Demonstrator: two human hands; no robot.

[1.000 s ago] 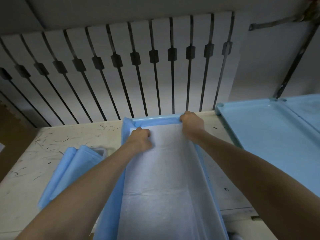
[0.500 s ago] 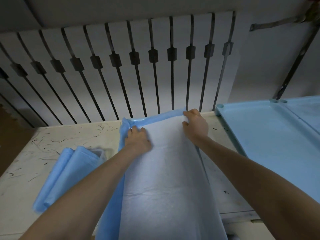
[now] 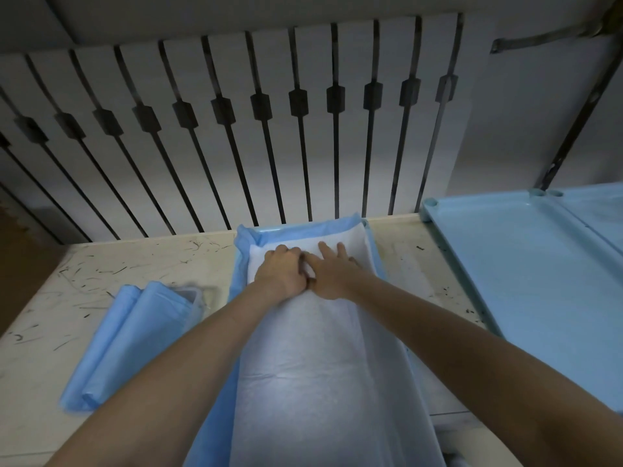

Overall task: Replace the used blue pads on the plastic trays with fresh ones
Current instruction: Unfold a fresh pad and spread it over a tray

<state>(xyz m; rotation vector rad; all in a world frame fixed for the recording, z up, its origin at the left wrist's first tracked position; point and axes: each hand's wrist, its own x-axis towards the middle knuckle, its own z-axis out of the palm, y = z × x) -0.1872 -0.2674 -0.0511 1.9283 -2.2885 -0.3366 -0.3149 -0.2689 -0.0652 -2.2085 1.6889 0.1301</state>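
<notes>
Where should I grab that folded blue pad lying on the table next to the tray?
I'd pinch the folded blue pad at its rolled near end, reaching in from the left. That end lies free on the table, while the tray sits close on its right.

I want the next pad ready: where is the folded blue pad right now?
Head view: the folded blue pad lies on the scratched table, just left of the lined tray.
</notes>
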